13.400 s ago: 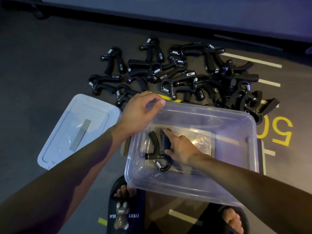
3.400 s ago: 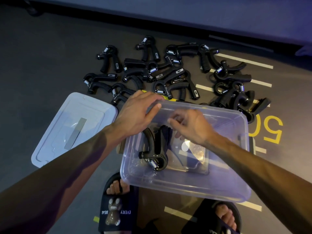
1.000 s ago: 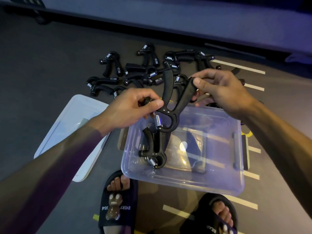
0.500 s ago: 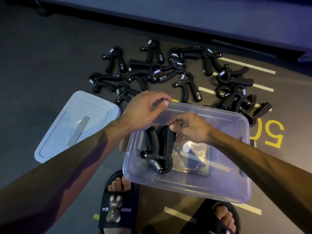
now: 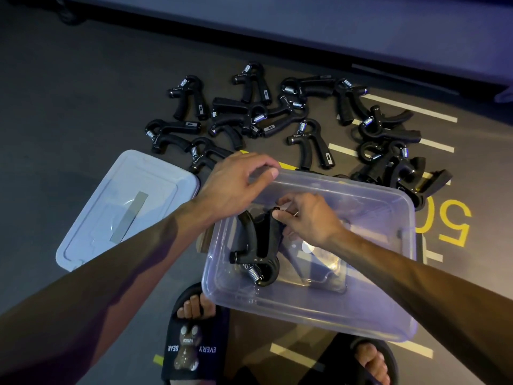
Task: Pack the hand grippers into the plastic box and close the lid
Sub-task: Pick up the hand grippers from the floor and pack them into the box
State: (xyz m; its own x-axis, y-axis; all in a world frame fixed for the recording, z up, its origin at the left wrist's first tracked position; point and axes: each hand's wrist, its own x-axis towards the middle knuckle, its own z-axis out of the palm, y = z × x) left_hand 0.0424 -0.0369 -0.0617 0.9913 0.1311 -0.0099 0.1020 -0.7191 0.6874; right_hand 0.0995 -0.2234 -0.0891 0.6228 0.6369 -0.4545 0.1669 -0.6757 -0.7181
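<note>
Our right hand point(image 5: 308, 218) pinches the handle tops of the hand grippers point(image 5: 259, 245) stacked inside the clear plastic box point(image 5: 319, 312); our left hand point(image 5: 236, 184) grips its far-left rim. The lid point(image 5: 122, 209) lies left; more loose grippers point(image 5: 311, 140) lie beyond on the floor.

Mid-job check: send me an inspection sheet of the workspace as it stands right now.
Surface: dark floor with white and yellow painted markings.
Job's things: clear plastic box open, stacked hand grippers at its left end; lid flat on the floor left of the box; loose hand grippers scattered beyond it.
Clutter: nothing seen.
Grippers: left hand grips the box's far-left rim; right hand inside the box, fingertips on the top gripper's handles.
Cables: nothing seen.
Surroundings: slippered feet below the box; pale raised edge along the top.
</note>
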